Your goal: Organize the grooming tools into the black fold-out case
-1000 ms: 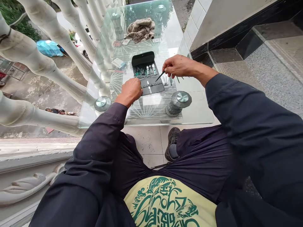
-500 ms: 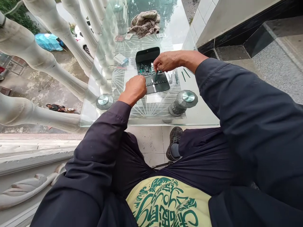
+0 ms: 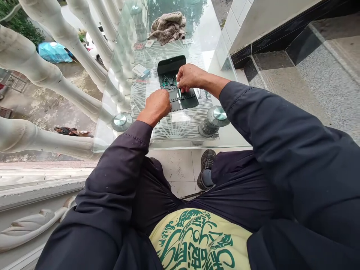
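Observation:
An unfolded black manicure case (image 3: 172,65) lies on the glass table, with green-handled scissors or clippers (image 3: 170,80) in its middle and a row of elastic loops along its near panel. My left hand (image 3: 157,105) is closed at the near left edge of the case, its fingertips partly hidden. Over the right side of the case, my right hand (image 3: 191,77) pinches a slim green manicure tool (image 3: 180,92), which points down toward the loops. Its exact kind cannot be made out. A pale slim tool (image 3: 180,104) sits in the loops.
Beside the case lies a small white-and-blue box (image 3: 140,70). A crumpled brown towel (image 3: 168,28) rests farther back on the glass table (image 3: 126,144). Thick round table supports (image 3: 213,120) stand under the glass. White balusters (image 3: 64,138) line the left; stone steps (image 3: 315,75) rise at right.
My right hand has lowered and moved nearer the loops with the green tool. My left hand stays at the edge of the case. The whole view has shifted slightly.

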The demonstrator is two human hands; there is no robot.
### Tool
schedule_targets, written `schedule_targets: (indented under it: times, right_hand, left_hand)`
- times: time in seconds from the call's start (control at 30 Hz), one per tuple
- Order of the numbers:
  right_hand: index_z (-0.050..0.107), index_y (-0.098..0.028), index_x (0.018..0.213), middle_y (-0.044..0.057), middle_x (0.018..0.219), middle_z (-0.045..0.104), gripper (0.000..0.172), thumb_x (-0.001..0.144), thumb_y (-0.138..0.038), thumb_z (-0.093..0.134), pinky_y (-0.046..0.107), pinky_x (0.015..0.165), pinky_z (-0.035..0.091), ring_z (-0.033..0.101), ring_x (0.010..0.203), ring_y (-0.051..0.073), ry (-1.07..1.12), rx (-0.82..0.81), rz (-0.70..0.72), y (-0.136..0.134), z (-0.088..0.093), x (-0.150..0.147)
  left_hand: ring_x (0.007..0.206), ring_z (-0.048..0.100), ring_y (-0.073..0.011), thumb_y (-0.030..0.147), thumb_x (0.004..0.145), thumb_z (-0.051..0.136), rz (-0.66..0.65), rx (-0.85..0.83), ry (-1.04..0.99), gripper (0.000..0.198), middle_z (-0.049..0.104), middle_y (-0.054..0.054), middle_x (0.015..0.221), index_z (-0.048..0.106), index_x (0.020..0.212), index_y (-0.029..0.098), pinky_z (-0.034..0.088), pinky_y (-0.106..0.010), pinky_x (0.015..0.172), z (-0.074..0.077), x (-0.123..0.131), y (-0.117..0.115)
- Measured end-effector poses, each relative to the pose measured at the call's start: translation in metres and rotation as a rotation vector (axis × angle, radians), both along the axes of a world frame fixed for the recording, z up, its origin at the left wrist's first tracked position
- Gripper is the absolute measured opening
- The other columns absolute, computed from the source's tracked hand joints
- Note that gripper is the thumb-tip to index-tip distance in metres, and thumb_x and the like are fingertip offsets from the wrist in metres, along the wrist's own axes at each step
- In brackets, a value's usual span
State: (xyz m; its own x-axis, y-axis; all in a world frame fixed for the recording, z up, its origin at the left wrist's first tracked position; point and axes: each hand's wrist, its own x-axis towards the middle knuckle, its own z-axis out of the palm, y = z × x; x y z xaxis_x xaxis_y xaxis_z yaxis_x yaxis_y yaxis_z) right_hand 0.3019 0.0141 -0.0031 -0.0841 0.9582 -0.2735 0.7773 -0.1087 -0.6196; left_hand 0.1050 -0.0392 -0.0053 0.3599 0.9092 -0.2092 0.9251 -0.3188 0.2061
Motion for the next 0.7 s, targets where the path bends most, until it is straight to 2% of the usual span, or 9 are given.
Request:
schedule_targets:
  times: [0.07,0.13,0.23,0.3,0.47,0.7]
  right_hand:
    - [0.085,-0.006,0.121,-0.003,0.067,0.069,0.020,0.114,0.007,0.072,0.030,0.084,0.058,0.071,0.076,0.018,-0.016,0.017,-0.010,0.000,-0.004,0.001]
    - [0.089,-0.007,0.126,0.002,0.077,0.078,0.024,0.110,0.005,0.075,0.033,0.087,0.063,0.075,0.080,0.022,-0.059,0.048,-0.010,0.001,-0.009,0.003]
    - [0.096,-0.014,0.126,0.011,0.099,0.091,0.027,0.106,-0.005,0.080,0.042,0.097,0.069,0.086,0.097,0.031,-0.140,0.106,0.030,0.001,-0.017,0.007]
    - [0.098,-0.016,0.129,0.014,0.113,0.095,0.026,0.109,-0.015,0.081,0.046,0.104,0.070,0.090,0.107,0.035,-0.176,0.140,0.079,-0.001,-0.022,0.011]
    - [0.099,-0.013,0.144,0.020,0.137,0.097,0.040,0.113,-0.033,0.083,0.050,0.119,0.067,0.090,0.124,0.041,-0.258,0.210,0.193,-0.007,-0.029,0.020]
    - [0.096,-0.018,0.161,0.018,0.160,0.092,0.055,0.116,-0.033,0.068,0.057,0.137,0.058,0.080,0.155,0.047,-0.343,0.315,0.291,-0.015,-0.035,0.024]
  left_hand:
    - [0.151,0.080,-0.0459,0.027,0.121,0.079,0.002,-0.002,-0.006,0.029,0.090,-0.020,0.144,0.087,0.148,0.022,0.063,-0.051,0.122,-0.001,0.000,0.001]
    - [0.152,0.080,-0.0458,0.028,0.120,0.081,0.010,-0.008,-0.010,0.029,0.090,-0.019,0.144,0.086,0.149,0.022,0.063,-0.051,0.123,-0.001,-0.001,0.001]
    - [0.154,0.078,-0.0456,0.027,0.122,0.079,0.016,-0.010,-0.018,0.023,0.089,-0.018,0.144,0.087,0.143,0.023,0.062,-0.051,0.124,0.001,0.000,-0.001]
    - [0.154,0.078,-0.0458,0.025,0.123,0.076,0.015,-0.012,-0.019,0.019,0.088,-0.019,0.144,0.086,0.139,0.021,0.061,-0.051,0.124,0.003,0.000,-0.003]
    - [0.153,0.079,-0.0457,0.021,0.121,0.076,0.014,-0.025,-0.030,0.024,0.088,-0.020,0.146,0.085,0.143,0.021,0.062,-0.052,0.126,0.006,0.000,-0.005]
    - [0.157,0.077,-0.0464,0.030,0.126,0.071,-0.003,-0.015,-0.043,0.028,0.088,-0.019,0.151,0.083,0.151,0.023,0.063,-0.057,0.131,0.002,-0.001,-0.002]
